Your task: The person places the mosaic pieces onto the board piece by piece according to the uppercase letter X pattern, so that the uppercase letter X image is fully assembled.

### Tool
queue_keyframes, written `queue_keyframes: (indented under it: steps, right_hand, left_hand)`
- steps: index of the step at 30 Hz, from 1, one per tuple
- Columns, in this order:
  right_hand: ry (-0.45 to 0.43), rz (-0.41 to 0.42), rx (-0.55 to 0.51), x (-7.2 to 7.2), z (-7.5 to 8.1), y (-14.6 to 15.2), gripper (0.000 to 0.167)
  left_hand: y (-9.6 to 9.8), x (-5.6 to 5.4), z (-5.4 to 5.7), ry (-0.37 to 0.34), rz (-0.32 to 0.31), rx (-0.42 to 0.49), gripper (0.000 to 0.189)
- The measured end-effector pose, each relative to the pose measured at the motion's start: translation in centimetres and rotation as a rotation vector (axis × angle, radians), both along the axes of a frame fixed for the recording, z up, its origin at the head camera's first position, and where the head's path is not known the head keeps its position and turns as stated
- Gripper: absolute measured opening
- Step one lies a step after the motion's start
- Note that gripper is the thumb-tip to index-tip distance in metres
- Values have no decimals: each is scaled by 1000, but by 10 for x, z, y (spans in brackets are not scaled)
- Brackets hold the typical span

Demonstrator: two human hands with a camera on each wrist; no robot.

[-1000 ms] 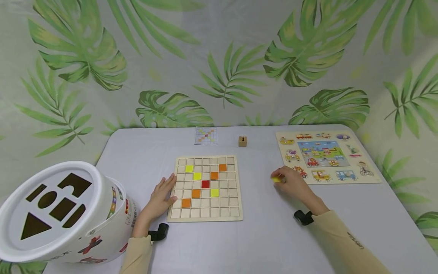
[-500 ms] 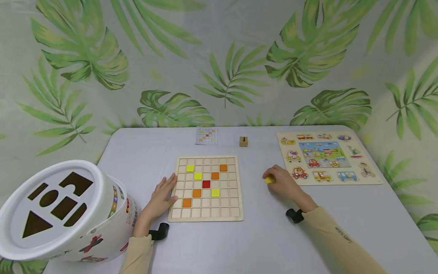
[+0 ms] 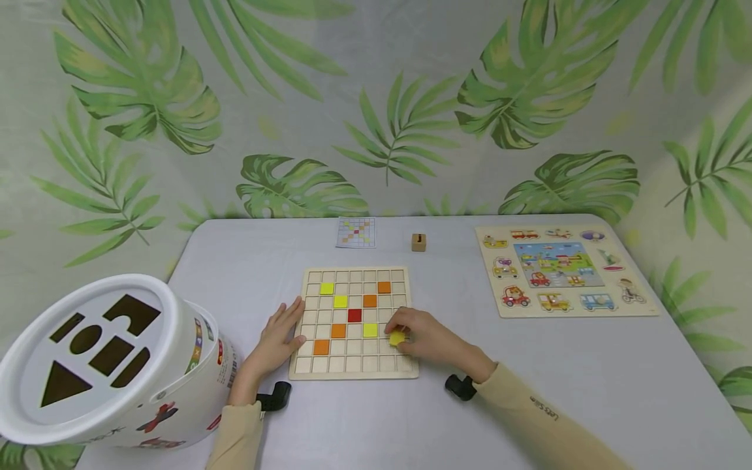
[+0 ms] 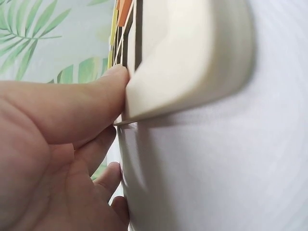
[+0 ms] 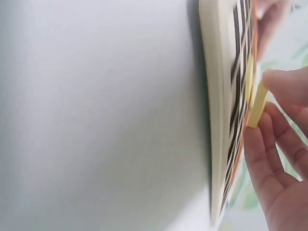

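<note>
A pale wooden grid board [image 3: 355,377] lies on the table with yellow, orange and red square tiles in some cells, the red tile [image 3: 355,315] near its middle. Over the lower right part of the grid, my right hand [image 3: 425,336] pinches a yellow square tile [image 3: 397,337] between thumb and fingers. The right wrist view shows this yellow tile [image 5: 258,103] tilted, just above the board's surface. My left hand [image 3: 275,344] rests at the board's left edge with fingers extended. In the left wrist view its thumb [image 4: 103,94] touches the board's rim [image 4: 178,62].
A small card [image 3: 356,233] with a coloured grid pattern lies behind the board, beside a little wooden block [image 3: 418,243]. At the right is a vehicle picture puzzle [image 3: 508,267]. A white bucket [image 3: 194,391] with a shape-hole lid [image 3: 126,365] stands at the left.
My right hand has moved left, from near the vehicle puzzle to over the grid board, carrying the yellow tile. The left hand stays at the board's edge.
</note>
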State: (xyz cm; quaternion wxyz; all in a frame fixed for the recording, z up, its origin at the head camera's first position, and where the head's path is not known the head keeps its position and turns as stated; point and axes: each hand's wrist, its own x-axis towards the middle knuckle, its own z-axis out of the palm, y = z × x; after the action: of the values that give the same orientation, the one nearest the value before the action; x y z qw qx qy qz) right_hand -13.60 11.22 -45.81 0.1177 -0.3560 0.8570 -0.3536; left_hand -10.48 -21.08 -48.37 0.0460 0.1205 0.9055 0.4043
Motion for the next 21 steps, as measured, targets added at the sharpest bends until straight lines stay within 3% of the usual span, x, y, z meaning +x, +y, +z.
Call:
queue_keyframes:
  steps: [4, 9, 21]
  right_hand:
    - [26, 47, 49, 5, -3, -13, 24]
    - [36, 25, 98, 8, -7, -19, 25]
    - [6, -20, 60, 11, -3, -12, 26]
  left_hand:
    - [0, 0, -1, -7, 0, -1, 66]
    - [0, 0, 0, -17, 1, -5, 66]
    - [-1, -2, 0, -25, 5, -13, 67]
